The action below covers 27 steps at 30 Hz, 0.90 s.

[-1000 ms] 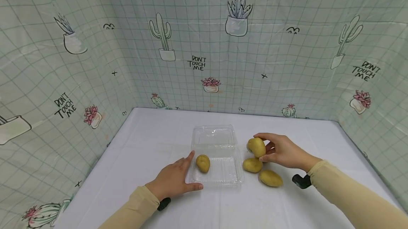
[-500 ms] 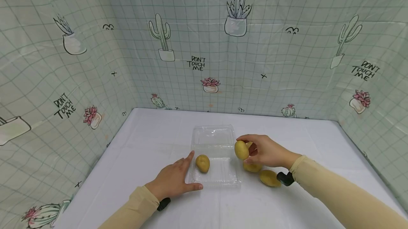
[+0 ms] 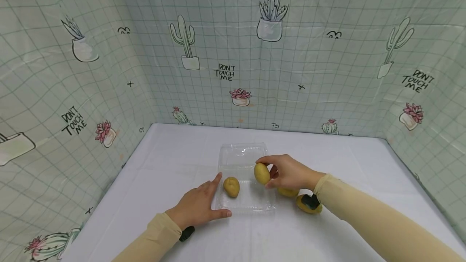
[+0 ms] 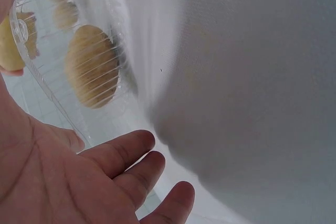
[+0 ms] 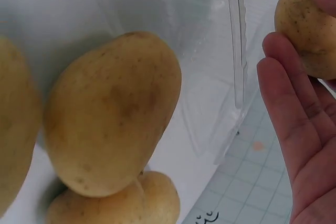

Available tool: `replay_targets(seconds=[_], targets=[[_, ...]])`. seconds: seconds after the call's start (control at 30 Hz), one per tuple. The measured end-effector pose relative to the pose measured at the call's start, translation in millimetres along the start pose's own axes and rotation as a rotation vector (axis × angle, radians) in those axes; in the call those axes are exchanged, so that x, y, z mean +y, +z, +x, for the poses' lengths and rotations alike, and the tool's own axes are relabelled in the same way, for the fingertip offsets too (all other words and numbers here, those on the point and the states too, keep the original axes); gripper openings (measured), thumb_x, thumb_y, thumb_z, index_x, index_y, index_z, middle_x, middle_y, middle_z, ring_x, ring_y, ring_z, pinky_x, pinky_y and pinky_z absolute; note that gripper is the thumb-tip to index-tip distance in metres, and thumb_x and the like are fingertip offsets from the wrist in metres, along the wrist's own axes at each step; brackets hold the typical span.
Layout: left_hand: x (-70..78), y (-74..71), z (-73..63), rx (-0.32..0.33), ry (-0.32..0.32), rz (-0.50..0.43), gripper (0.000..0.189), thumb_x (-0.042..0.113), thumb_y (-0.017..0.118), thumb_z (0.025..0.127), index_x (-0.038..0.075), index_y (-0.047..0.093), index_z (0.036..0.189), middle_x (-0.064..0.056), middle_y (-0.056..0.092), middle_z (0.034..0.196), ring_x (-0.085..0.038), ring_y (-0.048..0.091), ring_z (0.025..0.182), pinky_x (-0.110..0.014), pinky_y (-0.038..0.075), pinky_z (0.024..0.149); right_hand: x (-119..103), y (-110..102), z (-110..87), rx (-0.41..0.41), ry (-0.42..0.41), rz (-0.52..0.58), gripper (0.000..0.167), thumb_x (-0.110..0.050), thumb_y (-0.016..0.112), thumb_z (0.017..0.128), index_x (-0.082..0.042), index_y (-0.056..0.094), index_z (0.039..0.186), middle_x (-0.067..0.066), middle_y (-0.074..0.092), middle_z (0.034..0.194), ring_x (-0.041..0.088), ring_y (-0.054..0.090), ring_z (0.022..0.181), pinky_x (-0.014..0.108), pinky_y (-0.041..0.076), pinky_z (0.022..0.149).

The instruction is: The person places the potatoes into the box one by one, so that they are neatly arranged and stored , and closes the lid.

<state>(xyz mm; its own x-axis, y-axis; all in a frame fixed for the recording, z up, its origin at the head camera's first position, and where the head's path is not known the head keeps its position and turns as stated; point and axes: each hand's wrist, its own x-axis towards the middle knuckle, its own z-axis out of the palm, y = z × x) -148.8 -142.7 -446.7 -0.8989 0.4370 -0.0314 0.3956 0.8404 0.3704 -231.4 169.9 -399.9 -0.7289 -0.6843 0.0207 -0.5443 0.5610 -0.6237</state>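
A clear plastic clamshell container lies open on the table, its lid folded back to the far side. One potato sits in the left part of its base; in the left wrist view it shows through the ribbed wall. My left hand rests at the container's left edge, thumb and index finger spread along the near left corner. Between thumb and fingertips, my right hand pinches another potato above the base's right side. In the right wrist view that potato is partly cut off.
Right of the container lie loose potatoes: one under the right hand and another partly behind the black wrist camera. The right wrist view shows a further potato behind them. Patterned cloth walls enclose the white table.
My right hand has carried its potato leftward from above the loose potatoes to over the container's right side. The left hand and the potato in the container have stayed put.
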Motion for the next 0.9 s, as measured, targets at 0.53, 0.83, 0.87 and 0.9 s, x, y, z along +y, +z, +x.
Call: replay_targets(seconds=[0.53, 0.83, 0.87, 0.9], targets=[[0.0, -1.2, 0.7, -0.01, 0.0, -0.003, 0.112, 0.077, 0.059, 0.082, 0.007, 0.019, 0.159, -0.025, 0.05, 0.142, -0.038, 0.049, 0.131, -0.053, 0.045, 0.1, -7, 14, 17.8, -0.078, -0.042, -0.128, 0.065, -0.02, 0.087, 0.079, -0.008, 0.059, 0.137, -0.009, 0.063, 0.116, 0.007, 0.064, 0.089, 0.029, 0.052, 0.082], [0.2, -1.1, -0.3, -0.012, 0.003, -0.001, 0.111, 0.076, 0.059, 0.082, 0.007, 0.019, 0.16, -0.024, 0.049, 0.144, -0.039, 0.049, 0.131, -0.053, 0.045, 0.099, -9, 24, 21.9, -0.11, -0.027, -0.175, 0.066, -0.025, 0.087, 0.077, -0.009, 0.06, 0.136, -0.008, 0.062, 0.113, 0.01, 0.064, 0.088, 0.028, 0.051, 0.08], [0.0, -0.8, -0.2, -0.01, 0.004, -0.003, 0.111, 0.076, 0.06, 0.083, 0.007, 0.019, 0.16, -0.025, 0.05, 0.143, -0.039, 0.049, 0.131, -0.054, 0.045, 0.099, -8, 25, 22.8, -0.116, -0.016, -0.171, 0.066, -0.025, 0.087, 0.077, -0.009, 0.06, 0.136, -0.009, 0.063, 0.114, 0.008, 0.064, 0.088, 0.027, 0.051, 0.081], [-0.1, -0.7, 0.0, -0.01, 0.004, -0.003, 0.111, 0.075, 0.06, 0.083, 0.007, 0.019, 0.16, -0.025, 0.05, 0.143, -0.039, 0.049, 0.131, -0.054, 0.045, 0.099, -7, 27, 23.5, -0.123, -0.008, -0.167, 0.067, -0.025, 0.087, 0.077, -0.009, 0.06, 0.136, -0.008, 0.064, 0.114, 0.006, 0.064, 0.088, 0.027, 0.051, 0.081]])
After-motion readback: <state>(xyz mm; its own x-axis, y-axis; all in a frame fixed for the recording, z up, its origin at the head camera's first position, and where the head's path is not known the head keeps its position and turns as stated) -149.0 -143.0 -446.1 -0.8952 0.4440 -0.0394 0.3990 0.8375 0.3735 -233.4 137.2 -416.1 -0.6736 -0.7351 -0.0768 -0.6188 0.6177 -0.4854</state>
